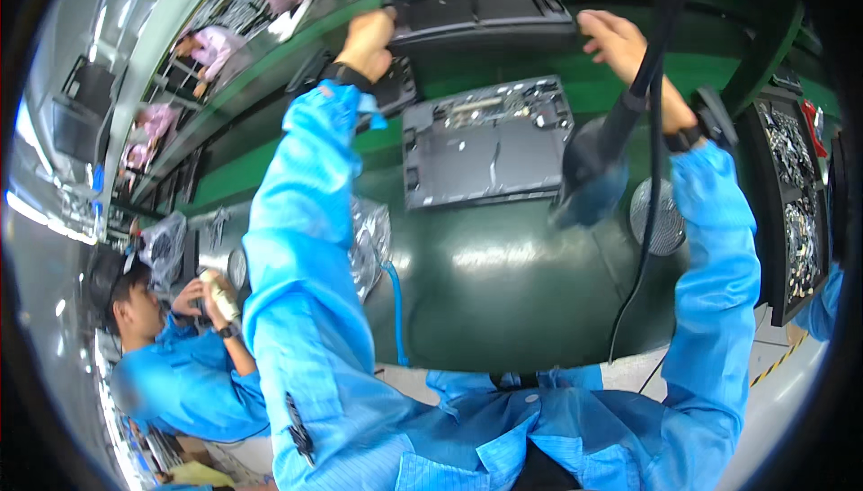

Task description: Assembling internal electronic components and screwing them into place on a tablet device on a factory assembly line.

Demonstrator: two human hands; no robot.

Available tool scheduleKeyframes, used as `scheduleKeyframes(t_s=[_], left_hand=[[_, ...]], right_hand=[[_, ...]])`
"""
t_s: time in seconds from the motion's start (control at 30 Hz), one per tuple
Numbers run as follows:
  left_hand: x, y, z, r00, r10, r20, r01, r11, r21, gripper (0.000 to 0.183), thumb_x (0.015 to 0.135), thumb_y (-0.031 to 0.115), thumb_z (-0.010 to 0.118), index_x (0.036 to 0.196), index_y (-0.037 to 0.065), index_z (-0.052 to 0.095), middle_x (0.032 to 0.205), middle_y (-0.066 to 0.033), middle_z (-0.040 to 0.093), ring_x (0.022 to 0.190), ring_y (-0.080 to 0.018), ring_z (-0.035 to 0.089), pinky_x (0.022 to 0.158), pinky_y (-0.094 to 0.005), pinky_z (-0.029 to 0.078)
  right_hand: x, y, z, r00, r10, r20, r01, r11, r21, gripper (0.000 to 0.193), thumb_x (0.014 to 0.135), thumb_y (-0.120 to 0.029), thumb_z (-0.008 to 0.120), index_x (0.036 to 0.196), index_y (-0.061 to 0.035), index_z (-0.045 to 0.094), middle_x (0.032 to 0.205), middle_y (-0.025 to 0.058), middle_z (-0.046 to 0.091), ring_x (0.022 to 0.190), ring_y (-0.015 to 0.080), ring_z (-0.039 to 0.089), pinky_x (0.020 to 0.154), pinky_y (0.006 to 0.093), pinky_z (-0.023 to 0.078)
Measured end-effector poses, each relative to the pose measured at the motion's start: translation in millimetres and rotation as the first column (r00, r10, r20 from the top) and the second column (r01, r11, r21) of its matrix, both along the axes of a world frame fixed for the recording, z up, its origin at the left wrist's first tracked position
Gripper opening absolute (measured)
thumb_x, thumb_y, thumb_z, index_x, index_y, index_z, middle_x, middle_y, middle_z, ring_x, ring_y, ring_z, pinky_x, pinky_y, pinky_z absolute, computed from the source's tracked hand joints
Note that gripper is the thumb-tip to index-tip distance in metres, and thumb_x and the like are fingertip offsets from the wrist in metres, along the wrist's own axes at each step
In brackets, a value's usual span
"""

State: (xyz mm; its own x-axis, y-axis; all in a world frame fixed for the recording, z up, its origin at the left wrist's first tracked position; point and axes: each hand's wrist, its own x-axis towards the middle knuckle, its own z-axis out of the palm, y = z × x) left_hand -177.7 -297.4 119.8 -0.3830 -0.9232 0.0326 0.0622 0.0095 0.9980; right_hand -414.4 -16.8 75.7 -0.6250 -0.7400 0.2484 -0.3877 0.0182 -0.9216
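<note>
At the far side of the bench lies a dark laptop base (476,7), its inner side up. My left hand (367,43) is closed at its left end, fingers curled against the edge; the fingertips are partly hidden. Off its right end, my right hand (616,41) is open, with bent fingers apart and a small gap to the edge. Nearer to me is a second, grey laptop base (488,142), with boards and connectors showing along its far side. A dark part (395,86) lies beside my left wrist, partly covered by it.
A dark, blurred tool (595,172) on a black cable hangs in front of the right side. Nearby stands a round mesh object (658,217). Black trays of small parts (791,203) are at right, clear plastic bags (370,239) at left. A co-worker (180,356) holds a pale cylinder.
</note>
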Motion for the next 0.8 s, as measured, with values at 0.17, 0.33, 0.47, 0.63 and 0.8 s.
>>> scheduleKeyframes(t_s=[0.17,0.33,0.47,0.63,0.8], left_hand=[[234.0,88.4,34.8,0.982,0.190,-0.018,-0.189,0.960,-0.204,0.034,0.104,0.013,0.066,0.132,-0.007,0.066,0.113,-0.0069,0.072,0.101,-0.0159,0.065,0.094,-0.0324,0.051],[344.5,229.8,-47.3,0.984,0.156,0.087,-0.136,0.969,-0.204,0.035,0.109,0.018,0.063,0.138,-0.001,0.059,0.128,-0.0055,0.065,0.118,-0.0135,0.059,0.104,-0.0300,0.047],[339.6,318.5,-129.7,0.966,0.162,0.199,-0.134,0.980,-0.151,0.043,0.110,0.016,0.062,0.148,0.000,0.052,0.140,-0.0089,0.059,0.129,-0.0178,0.055,0.113,-0.0345,0.042],[290.4,329.4,-151.1,0.996,0.053,-0.068,-0.050,0.997,0.055,0.041,0.109,0.011,0.059,0.147,-0.002,0.050,0.134,-0.0134,0.058,0.123,-0.0223,0.057,0.109,-0.0380,0.044],[311.1,252.8,-117.4,0.821,0.288,0.492,0.199,0.664,-0.720,0.019,0.096,0.007,0.071,0.113,0.001,0.073,0.111,-0.0137,0.065,0.105,-0.0368,0.060,0.093,-0.0443,0.046]], right_hand=[[76.7,152.4,3.6,0.964,0.201,-0.173,-0.203,0.979,0.005,0.029,0.111,-0.022,0.060,0.112,0.0034,0.074,0.084,-0.0030,0.059,0.076,0.0076,0.051,0.066,0.0262,0.040],[199.1,248.0,-50.5,0.925,0.328,-0.195,-0.268,0.922,0.278,0.108,0.066,-0.041,0.099,0.158,-0.0047,0.054,0.132,0.0168,0.073,0.122,0.0336,0.064,0.110,0.0434,0.047],[253.4,250.0,-64.2,0.862,0.402,-0.309,-0.320,0.904,0.286,0.125,0.065,-0.049,0.097,0.165,-0.0002,0.039,0.146,0.0188,0.065,0.132,0.0399,0.056,0.121,0.0488,0.034],[251.7,264.0,-87.6,0.857,0.346,-0.382,-0.187,0.899,0.395,0.114,0.078,-0.046,0.090,0.167,0.0006,0.036,0.157,0.0225,0.056,0.141,0.0429,0.050,0.127,0.0532,0.025],[250.1,262.9,-88.3,0.881,0.229,-0.413,-0.098,0.944,0.315,0.077,0.092,-0.021,0.080,0.160,-0.0018,0.049,0.153,0.0244,0.059,0.140,0.0443,0.053,0.125,0.0525,0.032]])
